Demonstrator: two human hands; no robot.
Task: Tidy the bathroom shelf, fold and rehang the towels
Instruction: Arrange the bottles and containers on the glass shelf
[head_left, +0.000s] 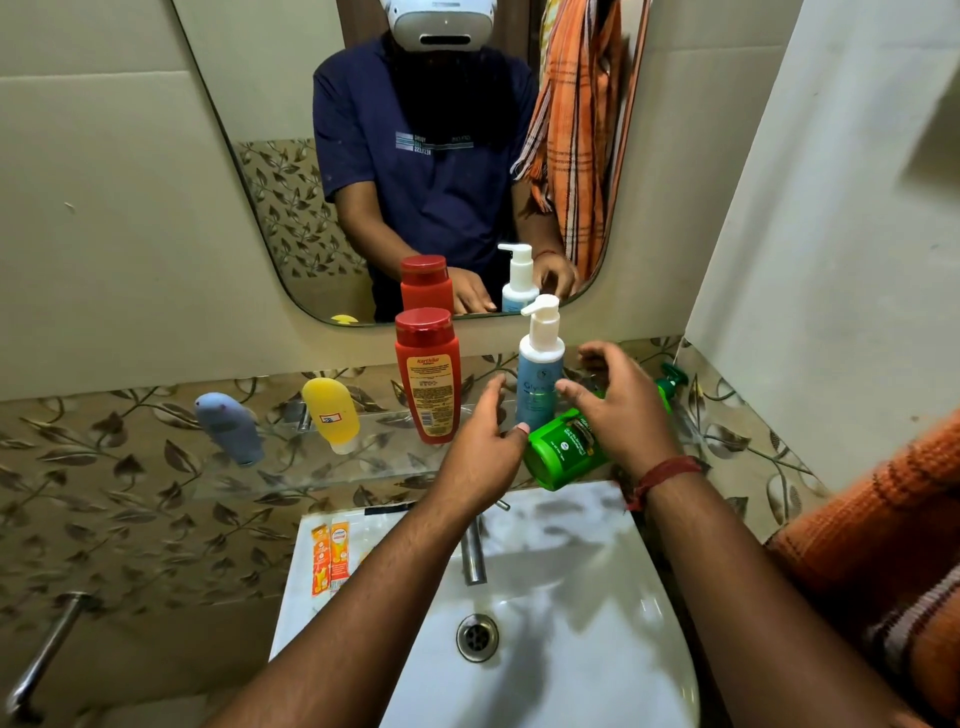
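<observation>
A glass shelf (322, 467) under the mirror carries a lavender tube (228, 426), a yellow tube (331, 413), an upright red bottle (427, 376) and an upright blue-and-white pump bottle (540, 364). A green pump bottle (563, 449) lies on its side at the shelf's right end. My left hand (480, 452) hovers with relaxed fingers just left of the pump bottle, its thumb by the green bottle. My right hand (618, 400) is spread above the green bottle, fingers loosely curved, holding nothing. An orange striped towel (872, 540) hangs over my right shoulder area.
A white basin (545, 649) with a steel tap (472, 556) sits below the shelf, with orange sachets (330, 558) on its left rim. A chrome rail (47, 654) sticks out at lower left. The mirror (291, 218) reflects a person and a hanging orange towel.
</observation>
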